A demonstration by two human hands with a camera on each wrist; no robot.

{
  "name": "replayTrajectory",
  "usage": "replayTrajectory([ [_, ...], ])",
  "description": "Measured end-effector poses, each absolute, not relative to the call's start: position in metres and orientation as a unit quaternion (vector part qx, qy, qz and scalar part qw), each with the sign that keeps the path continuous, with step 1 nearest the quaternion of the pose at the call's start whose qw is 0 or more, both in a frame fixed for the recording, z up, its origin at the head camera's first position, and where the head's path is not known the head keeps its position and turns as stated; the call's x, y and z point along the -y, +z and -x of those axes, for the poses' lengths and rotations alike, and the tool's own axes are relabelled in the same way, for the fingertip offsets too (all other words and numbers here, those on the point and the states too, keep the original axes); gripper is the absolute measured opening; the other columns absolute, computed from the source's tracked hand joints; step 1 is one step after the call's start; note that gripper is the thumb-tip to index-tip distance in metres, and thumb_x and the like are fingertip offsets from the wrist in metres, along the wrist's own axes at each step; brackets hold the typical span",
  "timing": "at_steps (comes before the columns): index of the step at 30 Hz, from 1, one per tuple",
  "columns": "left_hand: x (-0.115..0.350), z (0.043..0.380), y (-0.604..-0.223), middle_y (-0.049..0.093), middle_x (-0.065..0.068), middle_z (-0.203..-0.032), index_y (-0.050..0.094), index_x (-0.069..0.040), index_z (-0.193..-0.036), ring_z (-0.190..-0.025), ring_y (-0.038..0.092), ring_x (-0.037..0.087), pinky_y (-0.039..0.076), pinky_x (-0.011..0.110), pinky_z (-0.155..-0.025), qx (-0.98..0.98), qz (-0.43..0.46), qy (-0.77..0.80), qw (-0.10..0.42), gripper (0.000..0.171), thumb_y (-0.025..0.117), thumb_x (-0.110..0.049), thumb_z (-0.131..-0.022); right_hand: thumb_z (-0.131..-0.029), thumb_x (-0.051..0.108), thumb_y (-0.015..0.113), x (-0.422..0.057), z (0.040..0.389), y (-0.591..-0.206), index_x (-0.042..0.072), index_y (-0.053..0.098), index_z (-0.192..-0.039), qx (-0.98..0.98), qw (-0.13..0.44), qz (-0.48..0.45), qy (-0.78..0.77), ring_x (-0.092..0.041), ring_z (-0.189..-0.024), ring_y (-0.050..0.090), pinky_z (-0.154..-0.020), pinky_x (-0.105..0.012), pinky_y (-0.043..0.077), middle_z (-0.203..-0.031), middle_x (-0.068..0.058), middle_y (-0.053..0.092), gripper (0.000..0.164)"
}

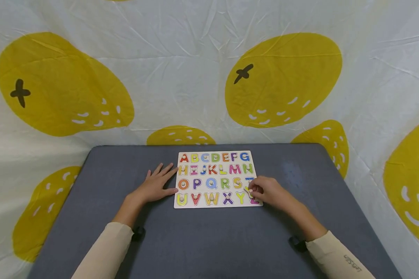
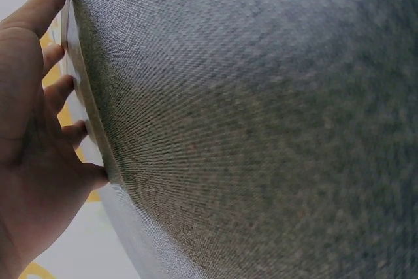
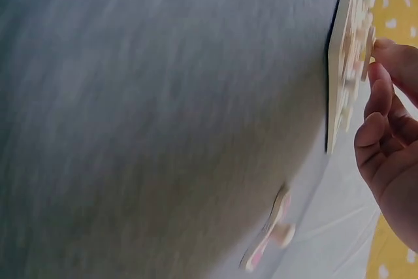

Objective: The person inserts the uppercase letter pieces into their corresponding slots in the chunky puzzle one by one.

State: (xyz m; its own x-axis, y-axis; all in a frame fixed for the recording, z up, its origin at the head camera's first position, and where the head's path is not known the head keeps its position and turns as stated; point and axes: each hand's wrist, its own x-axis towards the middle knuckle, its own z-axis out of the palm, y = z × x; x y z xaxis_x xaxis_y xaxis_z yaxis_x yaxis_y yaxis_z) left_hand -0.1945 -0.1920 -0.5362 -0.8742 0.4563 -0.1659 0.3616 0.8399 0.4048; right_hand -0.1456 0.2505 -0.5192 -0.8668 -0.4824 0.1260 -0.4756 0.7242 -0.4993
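A white alphabet puzzle board (image 1: 213, 206) lies on the table, with coloured letters in rows and knobs on many of them. Spread out flat, my left hand (image 1: 155, 186) touches the board's left edge with thumb and fingers; the left wrist view shows these fingertips along the rim. My right hand (image 1: 270, 191) pinches a small knobbed letter piece (image 1: 247, 192) with yellow on it, tilted over the board's lower right corner. Near it, the Y space (image 1: 240, 198) shows no knob. The fingers partly cover the T and Z places.
In the right wrist view another knobbed piece (image 3: 264, 233) with pink on it lies on the table beyond the board. It is hidden in the head view. Dark grey cloth covers the table (image 1: 213, 244). A white curtain (image 1: 181, 85) with yellow fruit prints hangs behind.
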Motion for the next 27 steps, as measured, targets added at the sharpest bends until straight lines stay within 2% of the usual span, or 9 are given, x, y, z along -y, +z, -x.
replayTrajectory([
  [12,0.192,0.194,-0.536,0.022,0.012,-0.172,0.028,-0.021,-0.165,-0.159,0.009,0.047,0.007,0.079,-0.117,-0.951,-0.217,0.178,0.128,0.088,0.069,-0.054,-0.095,-0.088,0.007,0.08,-0.224,0.143,-0.525,0.01,0.074,-0.093,-0.918,0.026,0.294,-0.267,-0.001,-0.072,0.051,-0.065,-0.02,0.046,-0.078,0.009,0.06,0.009],
  [27,0.191,0.193,-0.535,0.023,0.012,-0.172,0.03,-0.02,-0.165,-0.158,0.009,0.047,0.007,0.079,-0.117,-0.952,-0.215,0.181,0.124,0.087,0.07,-0.052,-0.095,-0.089,0.007,0.078,-0.22,0.141,-0.529,0.011,0.073,-0.095,-0.918,0.036,0.305,-0.251,-0.003,-0.075,0.051,-0.067,-0.021,0.046,-0.08,0.008,0.06,0.009],
])
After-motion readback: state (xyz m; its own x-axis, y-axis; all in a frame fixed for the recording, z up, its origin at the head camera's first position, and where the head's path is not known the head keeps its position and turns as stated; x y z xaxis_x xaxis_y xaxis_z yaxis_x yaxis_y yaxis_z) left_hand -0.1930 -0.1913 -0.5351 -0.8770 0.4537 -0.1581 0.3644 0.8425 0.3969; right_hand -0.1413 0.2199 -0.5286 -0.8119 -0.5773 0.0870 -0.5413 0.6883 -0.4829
